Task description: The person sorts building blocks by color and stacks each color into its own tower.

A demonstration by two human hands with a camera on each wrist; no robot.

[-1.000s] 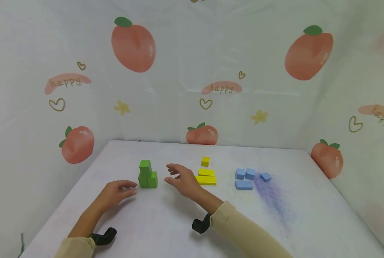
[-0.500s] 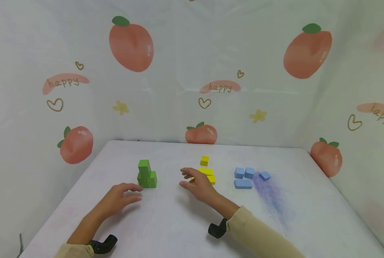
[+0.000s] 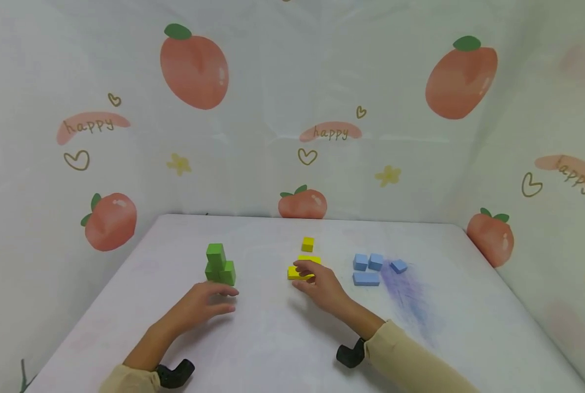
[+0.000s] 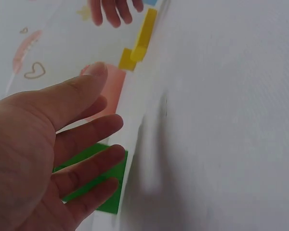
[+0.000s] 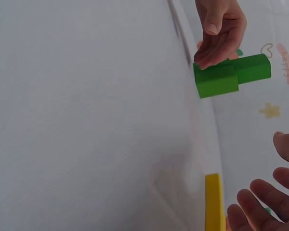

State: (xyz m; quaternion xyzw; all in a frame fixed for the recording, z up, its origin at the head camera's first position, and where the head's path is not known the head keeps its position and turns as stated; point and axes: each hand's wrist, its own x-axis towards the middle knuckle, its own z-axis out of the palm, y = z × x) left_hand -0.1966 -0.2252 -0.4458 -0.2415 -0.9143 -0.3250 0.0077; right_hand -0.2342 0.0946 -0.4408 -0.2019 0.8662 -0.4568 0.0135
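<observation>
In the head view, a small stack of green blocks (image 3: 216,255) stands left of centre, one block on top of two others. My left hand (image 3: 201,307) hovers just in front of it, fingers extended and slightly apart, holding nothing. Part of the green stack (image 5: 216,82) also shows beyond the left hand in the right wrist view. Over the yellow group my right hand (image 3: 326,286) hangs loosely bent, partly covering a long yellow block (image 3: 293,274) and a shorter yellow block (image 3: 309,258). I see no grip on either; whether the fingertips touch them cannot be told.
Behind the long blocks sits a yellow cube (image 3: 308,244). Right of the right hand lie several blue blocks: a long one (image 3: 365,279) in front, two cubes behind, and a tilted one (image 3: 398,266) near a purple smudge. A patterned curtain (image 3: 253,136) encloses the white table (image 3: 263,349).
My right hand has moved right, from beside the green stack to in front of the yellow blocks. My left hand has shifted right, in front of the green stack. The blocks have stayed put.
</observation>
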